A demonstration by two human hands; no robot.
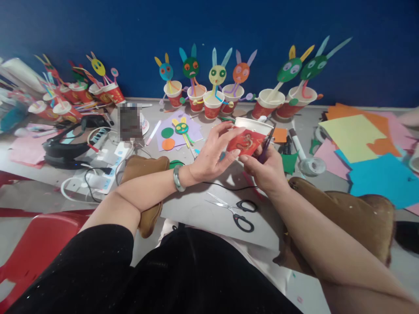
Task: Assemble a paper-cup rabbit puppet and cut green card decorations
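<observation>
A red and white paper cup [248, 138], tilted, is held between my two hands above the table. My left hand [214, 150] has its thumb and fingers against the cup's left side. My right hand [266, 168] grips the cup's lower right side, and something dark, perhaps a pen or scissors, shows between its fingers. Below the hands lies an open pair of scissors [234, 210] with black handles. To the left, a paper rabbit face [181, 127], a green circle [167, 132] and an orange circle [168, 144] rest on purple paper [193, 130].
Several red cups with paper rabbit figures [218, 75] line the blue wall. Coloured sheets [381, 179] and a tape roll [312, 166] lie right. A power strip [109, 174], cables and a black headset [62, 150] are left. Brown cushions [347, 218] lie by both arms.
</observation>
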